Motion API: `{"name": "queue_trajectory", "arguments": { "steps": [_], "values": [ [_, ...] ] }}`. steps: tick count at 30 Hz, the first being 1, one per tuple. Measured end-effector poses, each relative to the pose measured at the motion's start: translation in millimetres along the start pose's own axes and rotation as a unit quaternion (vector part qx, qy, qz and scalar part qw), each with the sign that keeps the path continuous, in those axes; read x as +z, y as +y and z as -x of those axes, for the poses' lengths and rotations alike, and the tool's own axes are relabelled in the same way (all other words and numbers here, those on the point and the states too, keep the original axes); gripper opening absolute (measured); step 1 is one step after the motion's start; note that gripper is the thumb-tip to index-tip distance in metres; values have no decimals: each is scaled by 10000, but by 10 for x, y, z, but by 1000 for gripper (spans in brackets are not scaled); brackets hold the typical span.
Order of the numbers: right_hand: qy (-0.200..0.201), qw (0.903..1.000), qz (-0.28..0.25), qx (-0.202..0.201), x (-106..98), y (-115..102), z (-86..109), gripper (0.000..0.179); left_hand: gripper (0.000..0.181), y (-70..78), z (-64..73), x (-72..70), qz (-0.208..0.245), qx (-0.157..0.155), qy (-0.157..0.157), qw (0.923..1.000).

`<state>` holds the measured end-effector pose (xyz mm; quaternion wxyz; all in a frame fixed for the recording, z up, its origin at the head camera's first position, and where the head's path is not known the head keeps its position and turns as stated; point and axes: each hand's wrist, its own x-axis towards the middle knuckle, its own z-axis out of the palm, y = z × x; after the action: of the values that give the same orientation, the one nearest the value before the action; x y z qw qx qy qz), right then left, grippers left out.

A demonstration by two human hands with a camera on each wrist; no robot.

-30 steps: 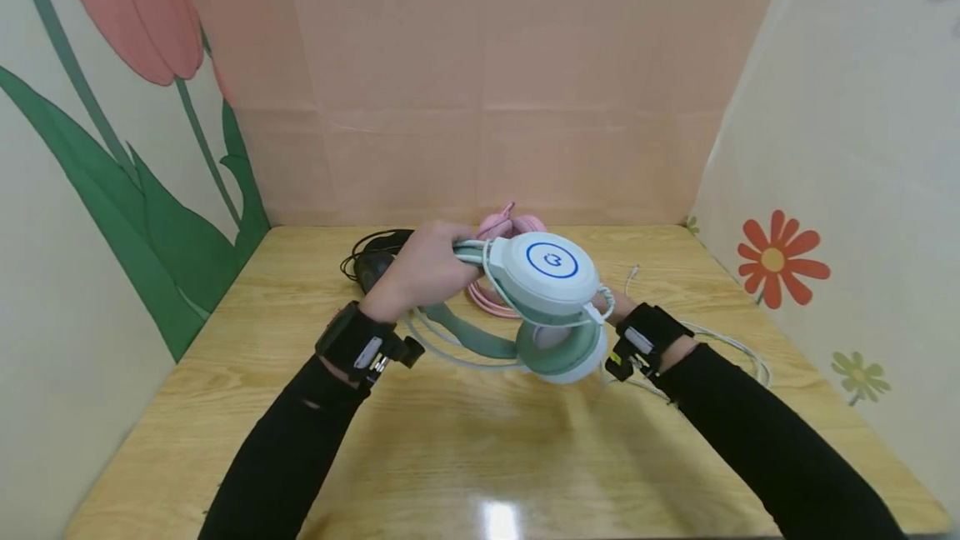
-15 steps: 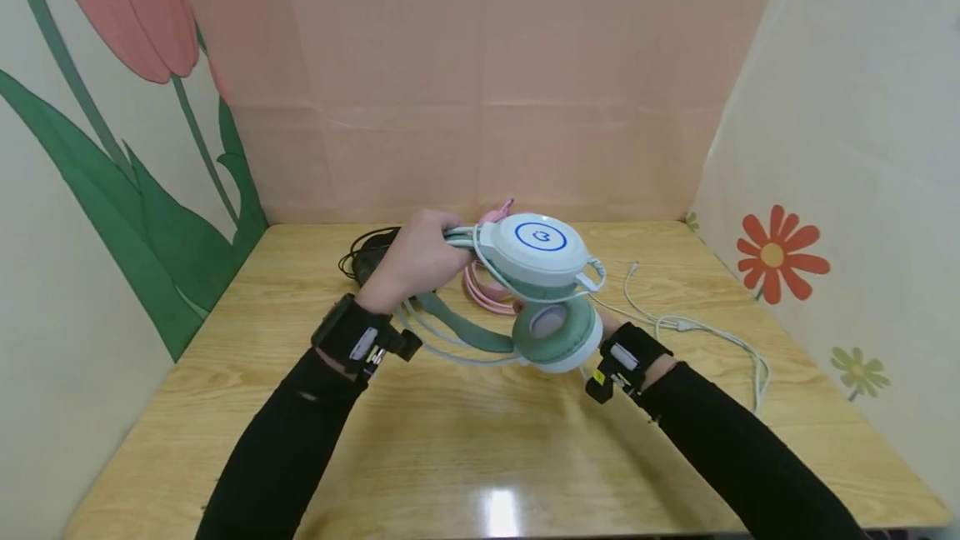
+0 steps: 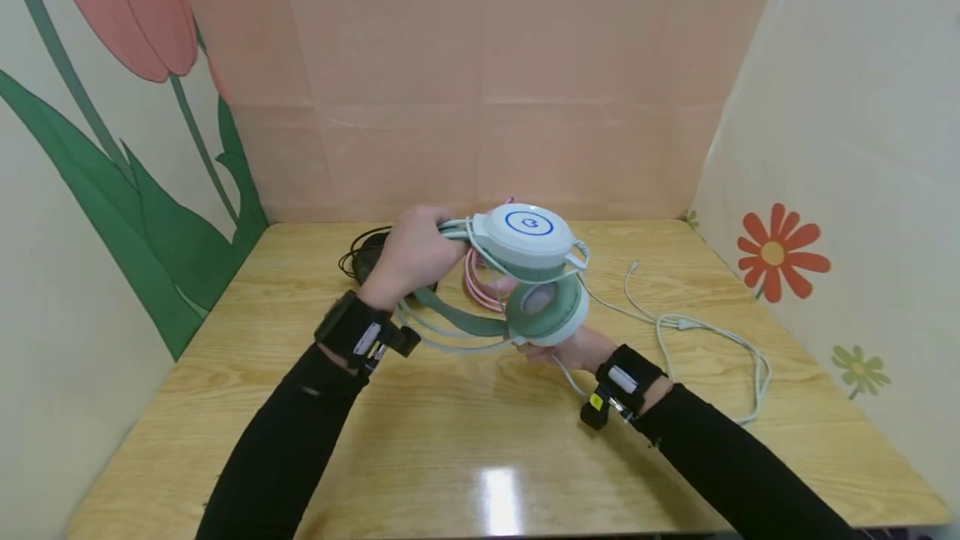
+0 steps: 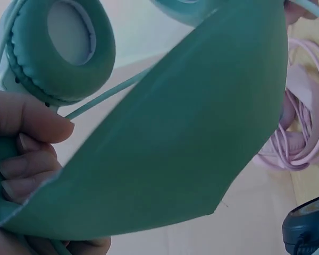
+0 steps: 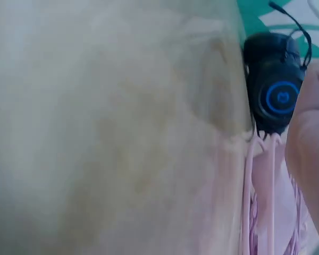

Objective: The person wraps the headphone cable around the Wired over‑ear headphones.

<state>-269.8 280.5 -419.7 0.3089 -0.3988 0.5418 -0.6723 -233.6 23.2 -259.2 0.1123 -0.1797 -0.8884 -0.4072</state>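
Note:
White and pale-green headphones (image 3: 521, 244) are held above the table, one ear cup over the other. My left hand (image 3: 416, 252) grips their headband, its fingers curled round the green padding (image 4: 165, 138) in the left wrist view. Pale cable loops run along the band and across the upper cup. Under the lower ear cup (image 3: 551, 315) is my right hand (image 3: 573, 350), with the headphone cable (image 3: 567, 377) passing out from its curled fingers; the cup partly hides the fingertips. More of the pale cable (image 3: 684, 323) lies on the table to the right.
Pink headphones (image 5: 268, 196) with a coiled pink cable lie behind the held pair. Black headphones (image 5: 274, 85) with a black cable rest at the back left. A pink-brown backdrop (image 3: 480, 90) rises behind the wooden table (image 3: 390, 457), with printed side walls.
My right hand has come from behind the headphones to below the lower ear cup, moving left and nearer. The headphones shift slightly left and up, still in my left hand.

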Motion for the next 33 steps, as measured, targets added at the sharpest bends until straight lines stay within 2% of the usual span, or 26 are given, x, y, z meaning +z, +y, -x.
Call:
{"name": "queue_trajectory", "arguments": {
  "steps": [2,7,12,14,16,19,21,23,25,28,33],
  "values": [
    [387,9961,-370,702,67,32,0,18,20,-4,-10,6,-124,-99,74,9998],
    [1274,9789,42,1598,277,25,33,30,17,-18,-37,20,-499,-132,305,9982],
    [1731,9656,1009,1660,425,-68,99,42,18,-54,-61,38,-625,-55,395,9972],
    [1888,9548,1505,1732,480,-108,121,45,18,-72,-69,47,-646,-58,411,9971],
    [2022,9382,2084,1883,548,-149,131,45,19,-85,-74,58,-713,-69,450,9964],
    [2087,9001,3165,2149,670,-197,142,39,23,-96,-81,74,-1018,12,613,9929],
    [1986,8736,3856,2208,759,-225,147,37,25,-105,-85,90,-1355,140,770,9877],
    [1863,8547,4330,2173,835,-250,154,36,31,-125,-92,115,-1724,289,935,9801],
    [1742,8473,4567,2079,907,-301,142,37,37,-144,-92,145,-1976,372,994,9745],
    [1624,8477,4715,1810,975,-437,82,36,40,-167,-76,203,-2177,359,940,9708],
    [1665,8487,4811,1435,1008,-739,-75,33,29,-94,-3,296,-2418,326,753,9669]
  ]
}}
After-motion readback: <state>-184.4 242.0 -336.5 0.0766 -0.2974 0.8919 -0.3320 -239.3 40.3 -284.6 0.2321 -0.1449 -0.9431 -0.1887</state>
